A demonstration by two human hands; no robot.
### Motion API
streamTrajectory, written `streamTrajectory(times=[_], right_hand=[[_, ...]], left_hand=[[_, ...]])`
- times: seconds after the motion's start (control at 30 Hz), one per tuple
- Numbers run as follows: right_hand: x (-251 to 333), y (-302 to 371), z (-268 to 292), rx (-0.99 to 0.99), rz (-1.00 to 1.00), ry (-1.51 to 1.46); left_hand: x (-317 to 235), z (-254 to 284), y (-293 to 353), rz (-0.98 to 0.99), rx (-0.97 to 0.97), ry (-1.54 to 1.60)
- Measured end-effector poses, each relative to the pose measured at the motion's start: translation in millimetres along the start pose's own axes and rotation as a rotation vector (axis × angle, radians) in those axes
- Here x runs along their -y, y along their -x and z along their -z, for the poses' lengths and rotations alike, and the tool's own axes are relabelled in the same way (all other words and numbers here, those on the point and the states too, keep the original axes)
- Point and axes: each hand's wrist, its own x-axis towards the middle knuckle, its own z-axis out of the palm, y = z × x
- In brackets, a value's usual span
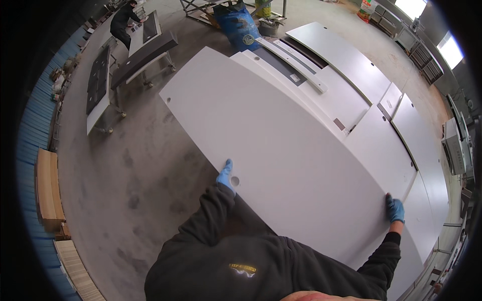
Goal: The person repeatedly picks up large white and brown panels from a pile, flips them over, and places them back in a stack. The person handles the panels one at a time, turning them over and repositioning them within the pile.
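White panel (281, 145), long and flat with a small hole near each corner, lay across a stack of similar white boards (381, 150), and the person held it at its near end. The left hand (226, 175), in a blue glove, curled over the near-left edge beside a round hole; the right hand (395, 209), also gloved, closed on the near-right corner. Each grip was narrow, clamped on the panel's edge. Hands set that far apart likely kept so wide a sheet level and steady. Beyond it lay more boards and a grey strip (296, 65). Far left, another person (123, 22) bent over a counter (145, 50) on the concrete floor (125, 175).
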Motion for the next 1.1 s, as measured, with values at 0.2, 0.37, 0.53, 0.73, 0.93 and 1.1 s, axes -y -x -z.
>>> streamTrajectory(times=[0.2,0.37,0.53,0.73,0.93,1.1], right_hand=[[143,91,98,-0.135,-0.055,0.046],[299,182,86,-0.188,0.027,0.059],[423,206,90,-0.142,0.032,0.091],[566,182,99,-0.154,0.112,0.097],[733,105,85,-0.099,0.182,0.022],[887,41,89,-0.042,0.229,-0.032]], left_hand=[[-132,53,24,-0.071,-0.055,-0.044],[-253,138,67,0.019,-0.048,0.077],[-350,211,54,0.044,-0.159,0.064],[-444,271,6,0.046,-0.067,0.107],[-574,304,-68,-0.041,-0.14,0.064],[-704,309,-102,-0.137,-0.193,0.059]])
